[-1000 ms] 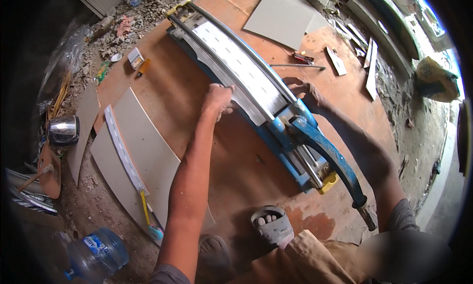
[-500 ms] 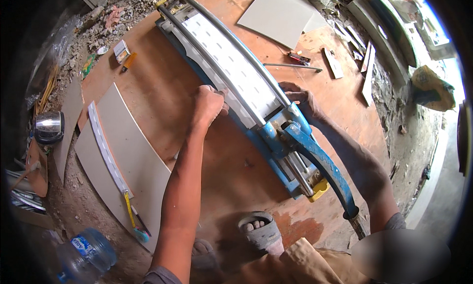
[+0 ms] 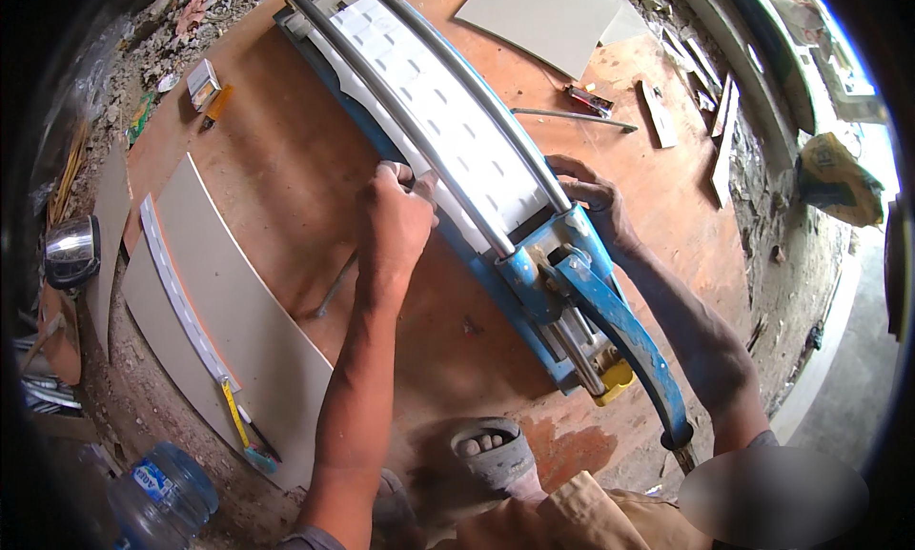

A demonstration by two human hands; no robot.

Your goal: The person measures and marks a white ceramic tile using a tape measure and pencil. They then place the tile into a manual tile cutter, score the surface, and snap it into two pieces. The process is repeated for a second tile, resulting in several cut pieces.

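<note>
A blue manual tile cutter with two steel rails lies slantwise on a brown board. A white patterned tile rests on its bed under the rails. My left hand grips the near left edge of that tile. My right hand holds the tile's right edge beside the blue carriage. The cutter's long blue lever points toward me, untouched.
Grey tiles with a white strip and a yellow tape measure lie at the left. Another grey tile lies at the top. A plastic water bottle stands lower left. My sandalled foot rests on the board. Rubble and tile offcuts lie around.
My view has moved closer to the cutter. My left hand stays on the tile's left edge; my right hand has come into clear view on its right edge.
</note>
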